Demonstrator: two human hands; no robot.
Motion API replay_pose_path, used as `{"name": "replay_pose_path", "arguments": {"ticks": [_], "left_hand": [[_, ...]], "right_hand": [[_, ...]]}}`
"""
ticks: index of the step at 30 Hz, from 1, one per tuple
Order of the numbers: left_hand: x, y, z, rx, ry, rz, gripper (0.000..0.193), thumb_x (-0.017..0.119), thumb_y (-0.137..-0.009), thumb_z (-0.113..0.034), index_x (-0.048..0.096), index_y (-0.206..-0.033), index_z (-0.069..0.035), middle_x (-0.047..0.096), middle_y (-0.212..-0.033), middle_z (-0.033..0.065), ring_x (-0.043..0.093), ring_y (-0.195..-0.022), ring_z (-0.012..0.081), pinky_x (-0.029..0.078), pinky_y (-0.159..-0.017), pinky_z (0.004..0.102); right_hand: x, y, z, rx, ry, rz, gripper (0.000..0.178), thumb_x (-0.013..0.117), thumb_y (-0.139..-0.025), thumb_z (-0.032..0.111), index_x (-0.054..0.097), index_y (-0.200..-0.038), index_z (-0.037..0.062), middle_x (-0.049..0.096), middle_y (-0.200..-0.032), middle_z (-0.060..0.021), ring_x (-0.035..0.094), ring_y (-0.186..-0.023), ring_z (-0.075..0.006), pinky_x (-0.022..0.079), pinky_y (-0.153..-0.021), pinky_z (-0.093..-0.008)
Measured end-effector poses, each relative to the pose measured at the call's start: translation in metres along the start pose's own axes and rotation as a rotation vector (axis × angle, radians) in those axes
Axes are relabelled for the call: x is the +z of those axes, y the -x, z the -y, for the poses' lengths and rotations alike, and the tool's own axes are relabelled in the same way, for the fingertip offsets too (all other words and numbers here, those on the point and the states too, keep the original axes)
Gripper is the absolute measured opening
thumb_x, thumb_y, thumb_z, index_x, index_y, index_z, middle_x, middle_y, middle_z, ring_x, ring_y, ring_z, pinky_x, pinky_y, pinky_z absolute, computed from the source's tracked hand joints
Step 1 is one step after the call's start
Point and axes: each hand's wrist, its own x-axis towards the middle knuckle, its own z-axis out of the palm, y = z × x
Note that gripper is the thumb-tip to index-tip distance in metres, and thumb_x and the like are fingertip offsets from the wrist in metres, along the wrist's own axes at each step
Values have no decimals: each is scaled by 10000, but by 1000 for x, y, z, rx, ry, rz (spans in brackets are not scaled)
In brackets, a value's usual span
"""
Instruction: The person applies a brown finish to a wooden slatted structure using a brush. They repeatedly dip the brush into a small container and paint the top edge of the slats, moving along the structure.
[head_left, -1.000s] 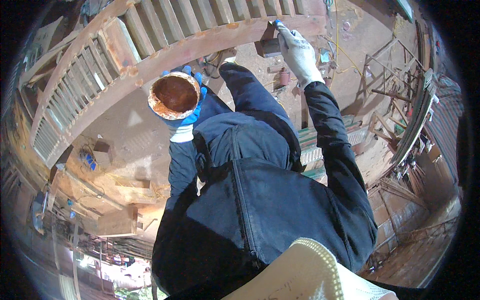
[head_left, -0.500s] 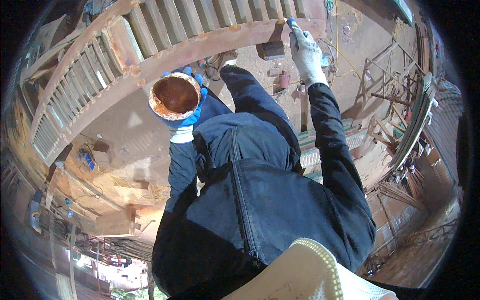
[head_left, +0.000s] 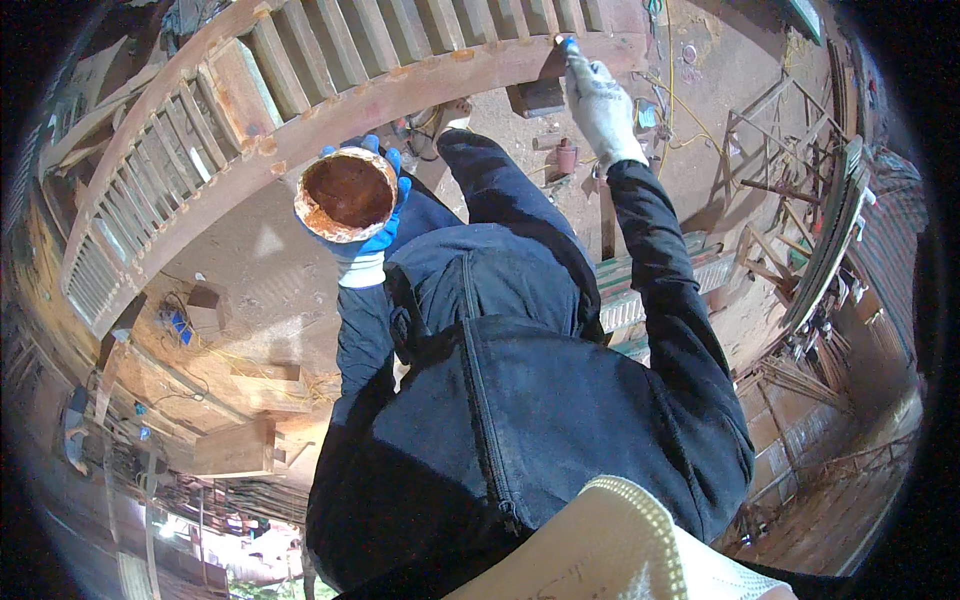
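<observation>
My left hand [head_left: 373, 240], in a blue-coated glove with a white cuff, is closed around a round bowl [head_left: 300, 212] with a pale, smeared rim. Reddish-brown paste [head_left: 345, 190] fills the bowl. My right hand [head_left: 604, 112], in a whitish glove with blue at the fingertips, reaches out to a large curved wooden frame [head_left: 400, 90]. Its fingers are drawn together, and the index fingertip is at the frame's near rail, close to the foot of a slat [head_left: 570, 18]. Whatever those fingers pinch is too small to make out. Orange-brown patches mark the frame where slats meet the rail.
A dark wooden block [head_left: 536, 98] lies below the rail. A reddish canister [head_left: 566, 157] stands on the floor beside my legs. Yellow cord [head_left: 690, 110] trails at the right, near wooden trestles [head_left: 775, 130]. A wooden box [head_left: 235, 448] sits at the lower left.
My right hand has moved slightly left along the rail. My left hand and the bowl have stayed almost in place.
</observation>
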Motion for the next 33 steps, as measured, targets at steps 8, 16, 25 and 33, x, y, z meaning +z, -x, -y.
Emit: {"name": "replay_pose_path", "arguments": {"ticks": [8, 16, 25, 33], "left_hand": [[14, -5, 5, -68, 27, 90, 667, 481, -913, -615, 421, -1434, -203, 411, -1478, 158, 385, -1351, 431, 326, -1064, 663], [5, -5, 2, 44, -242, -3, 677, 566, -892, -568, 417, -1425, -179, 448, -1451, 139, 413, -1344, 383, 357, -1073, 615], [15, -8, 9, 101, -657, -181, 634, 601, -884, -515, 444, -1388, -163, 476, -1405, 122, 474, -1273, 328, 426, -1035, 529], [34, -9, 11, -52, -62, -19, 566, 554, -916, -499, 452, -1397, -217, 423, -1452, 160, 409, -1323, 401, 397, -1022, 619]], "right_hand": [[-7, -3, -27, 75, -337, -93, 374, 500, -974, 259, 544, -1344, 223, 640, -921, -133, 643, -878, -324, 511, -791, -415], [7, 7, -27, -49, 4, -29, 371, 514, -970, 247, 518, -1341, 231, 578, -870, -127, 628, -710, -353, 501, -619, -470], [4, 7, -23, -7, 38, 8, 335, 508, -974, 250, 531, -1304, 197, 581, -873, -129, 626, -708, -348, 488, -618, -464], [1, -14, -34, -46, 56, -116, 335, 510, -968, 261, 543, -1300, 246, 602, -864, -119, 644, -698, -340, 513, -594, -464]]}}
